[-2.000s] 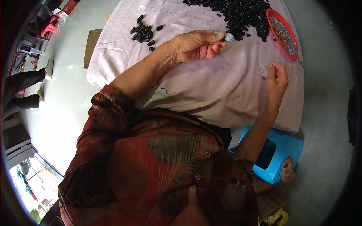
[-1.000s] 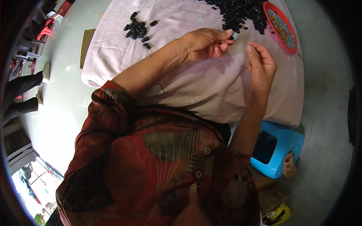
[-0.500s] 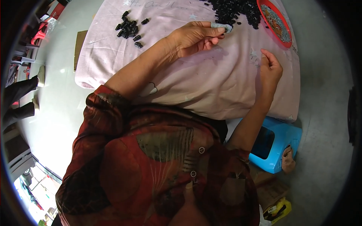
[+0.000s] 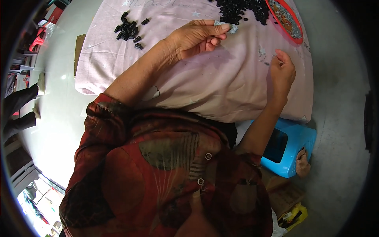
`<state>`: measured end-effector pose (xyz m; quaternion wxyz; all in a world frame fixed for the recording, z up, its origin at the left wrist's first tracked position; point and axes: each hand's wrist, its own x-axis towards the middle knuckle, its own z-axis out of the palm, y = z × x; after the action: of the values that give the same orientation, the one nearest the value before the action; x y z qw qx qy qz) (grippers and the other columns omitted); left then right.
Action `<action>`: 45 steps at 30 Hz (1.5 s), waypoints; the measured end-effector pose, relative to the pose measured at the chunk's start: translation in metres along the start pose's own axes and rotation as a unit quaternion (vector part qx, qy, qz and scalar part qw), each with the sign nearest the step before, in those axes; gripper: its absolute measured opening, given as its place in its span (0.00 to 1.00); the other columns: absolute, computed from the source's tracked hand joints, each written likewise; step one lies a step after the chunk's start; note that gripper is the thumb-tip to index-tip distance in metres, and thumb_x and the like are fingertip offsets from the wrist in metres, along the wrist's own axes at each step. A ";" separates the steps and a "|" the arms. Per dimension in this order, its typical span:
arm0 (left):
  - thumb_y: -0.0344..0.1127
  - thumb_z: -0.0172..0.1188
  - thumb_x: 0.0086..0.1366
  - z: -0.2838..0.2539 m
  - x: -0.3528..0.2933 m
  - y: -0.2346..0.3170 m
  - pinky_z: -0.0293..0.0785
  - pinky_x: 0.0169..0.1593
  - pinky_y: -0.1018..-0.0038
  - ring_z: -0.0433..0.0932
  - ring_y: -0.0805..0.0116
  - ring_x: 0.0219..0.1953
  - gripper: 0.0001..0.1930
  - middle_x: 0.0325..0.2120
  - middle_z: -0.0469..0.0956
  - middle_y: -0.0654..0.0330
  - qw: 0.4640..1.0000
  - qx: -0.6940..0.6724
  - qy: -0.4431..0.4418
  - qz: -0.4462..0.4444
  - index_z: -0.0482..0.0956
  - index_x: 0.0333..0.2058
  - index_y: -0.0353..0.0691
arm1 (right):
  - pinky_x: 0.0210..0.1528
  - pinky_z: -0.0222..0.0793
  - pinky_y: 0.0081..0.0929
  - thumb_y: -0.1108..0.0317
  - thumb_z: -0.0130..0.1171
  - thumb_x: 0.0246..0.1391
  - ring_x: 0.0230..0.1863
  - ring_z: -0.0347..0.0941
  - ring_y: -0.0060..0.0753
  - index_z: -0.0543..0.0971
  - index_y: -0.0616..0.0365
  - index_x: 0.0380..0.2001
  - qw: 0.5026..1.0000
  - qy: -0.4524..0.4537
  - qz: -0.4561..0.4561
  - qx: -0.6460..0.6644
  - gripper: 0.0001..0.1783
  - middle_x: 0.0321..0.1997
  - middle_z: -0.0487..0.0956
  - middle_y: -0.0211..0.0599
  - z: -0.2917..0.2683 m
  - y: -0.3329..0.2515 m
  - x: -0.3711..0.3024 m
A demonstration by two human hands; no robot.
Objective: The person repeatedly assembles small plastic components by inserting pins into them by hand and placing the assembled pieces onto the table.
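Fingers of my left hand pinch a grey wad over the table near the black heap and red dish, seemingly placed for easy reach, while those of my right hand curl inward, holding what, if anything, I cannot tell from here.

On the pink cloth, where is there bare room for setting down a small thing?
The pink cloth looks bare between the small black cluster and the large black heap, beyond the left hand, and, with folds, between the left hand and the right hand. Crowded: the far right, where the heap lies beside the red tray.
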<state>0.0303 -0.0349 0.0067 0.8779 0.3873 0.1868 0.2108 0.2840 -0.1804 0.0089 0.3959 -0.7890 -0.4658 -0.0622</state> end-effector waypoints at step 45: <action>0.26 0.61 0.65 -0.013 0.000 -0.007 0.81 0.38 0.83 0.83 0.73 0.35 0.07 0.33 0.83 0.59 0.996 -0.033 -0.050 0.073 0.80 0.42 0.35 | 0.39 0.69 0.13 0.80 0.62 0.56 0.36 0.74 0.15 0.78 0.66 0.41 0.928 -0.057 -0.083 0.359 0.09 0.36 0.80 0.30 0.055 -0.106 -0.040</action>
<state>0.0256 -0.0308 -0.0067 0.8806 0.3807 0.1070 0.2611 0.1632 -0.1435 0.0130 0.6185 -0.5553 -0.5424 0.1220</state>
